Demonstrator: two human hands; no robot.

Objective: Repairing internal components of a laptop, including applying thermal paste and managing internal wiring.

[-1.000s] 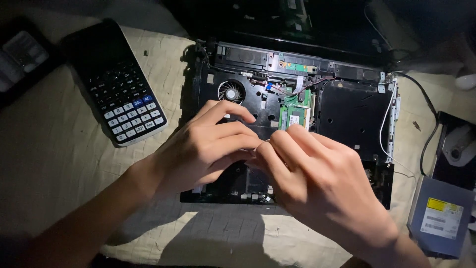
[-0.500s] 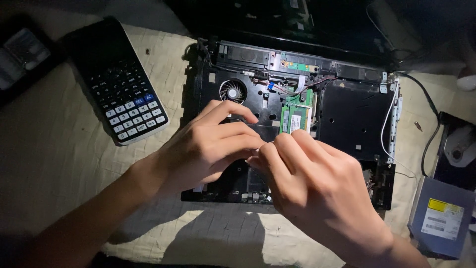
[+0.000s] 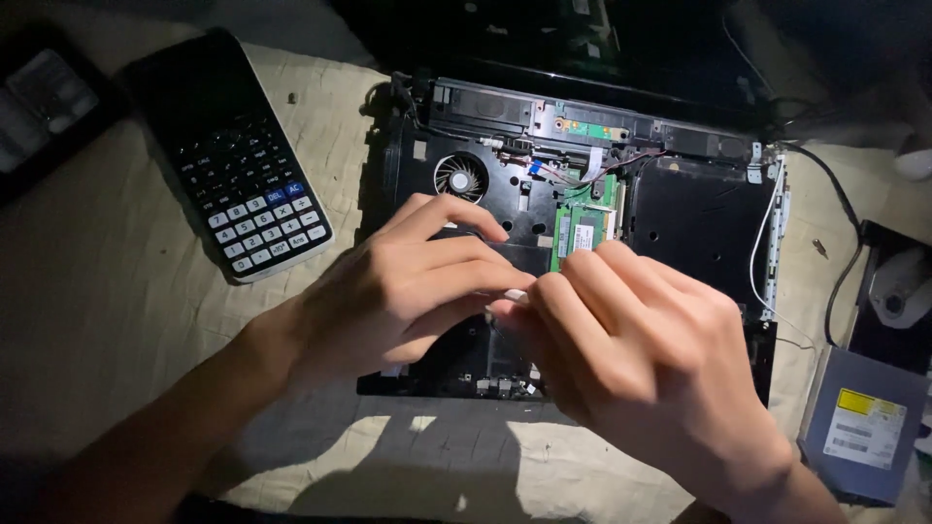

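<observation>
Opened laptop base (image 3: 680, 209) lies flat on the cloth-covered desk (image 3: 116, 291), insides up. Your left hand (image 3: 408, 291) rests over its front-left part, palm down, fingers curled, index finger stretched toward the cooling fan (image 3: 460, 178). Your right hand (image 3: 641, 349) comes in from the front-right, knuckles up, fingertips meeting the left's over the base's middle. Something small and pale shows between the fingertips; cannot tell what, or which hand grips it. Green memory module (image 3: 581, 231) sits just behind your right fingers. Calculator (image 3: 248, 189) left of the base; optical drive (image 3: 864, 422) to its right.
</observation>
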